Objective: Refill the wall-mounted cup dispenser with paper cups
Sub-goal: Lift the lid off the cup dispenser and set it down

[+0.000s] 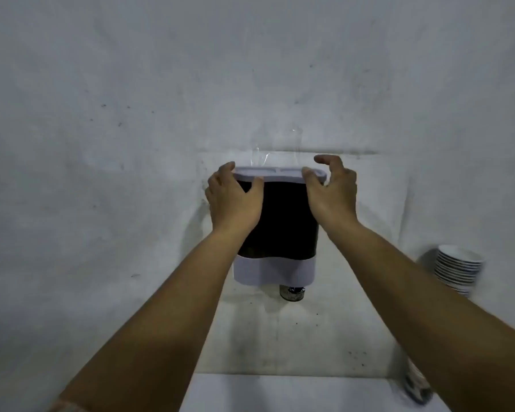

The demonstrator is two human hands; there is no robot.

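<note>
gripping the lid [278, 173] atop the wall-mounted dispenser [277, 227] | left hand [235, 200] fingers clamped on lid's left end | right hand [330, 191] thumb on lid, fingers curled above | cup stack [458, 269] right of dispenser

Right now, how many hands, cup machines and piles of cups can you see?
Hands: 2, the left hand and the right hand, both at the lid of the dispenser.
Cup dispensers: 1, the dispenser on the wall, with one cup poking out below.
Stacks of cups: 2, the upright stack and the lying stack.
Total: 5.
</note>
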